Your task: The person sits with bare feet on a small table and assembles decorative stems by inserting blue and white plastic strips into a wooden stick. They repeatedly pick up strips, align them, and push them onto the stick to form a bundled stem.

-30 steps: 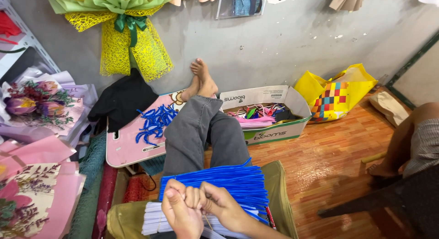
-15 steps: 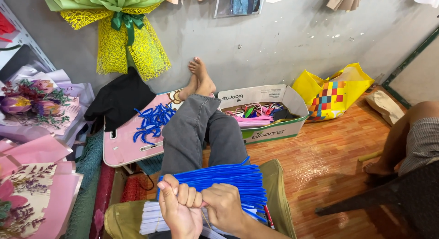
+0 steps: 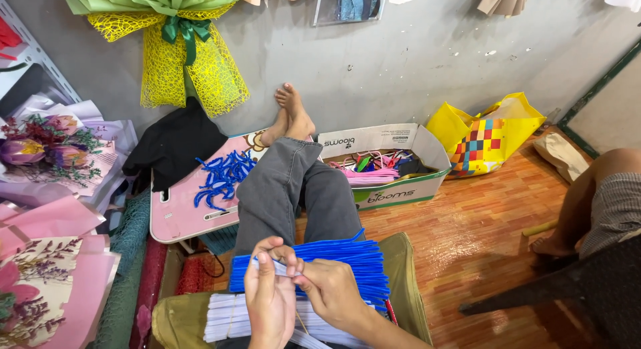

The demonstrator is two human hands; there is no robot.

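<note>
Since the earlier frame both hands had drawn slightly apart and lifted off the pile, a pale strand now showing between them. Left hand [image 3: 269, 297]: fingers curled together, thumb and forefinger pinched on a white pipe cleaner [image 3: 284, 269]. Right hand [image 3: 332, 290]: fingers closed, pinching the same strand just beside the left fingertips. Directly beyond the fingers, a bundle of blue pipe cleaners [image 3: 334, 259] lay across an olive cushion [image 3: 400, 282]; beneath the wrists, a bundle of white pipe cleaners [image 3: 224, 319]. Further beyond the fingers, crossed legs in grey trousers [image 3: 287, 189] reached toward the wall. To the left of the fingers, a pink tray [image 3: 177, 212] carried loose blue pieces [image 3: 220, 175]. Beyond and right of the fingers stood a cardboard box [image 3: 394, 192] of coloured strips, then a yellow bag [image 3: 484, 135]. Another person's leg [image 3: 581, 202] sat well apart at right.
</note>
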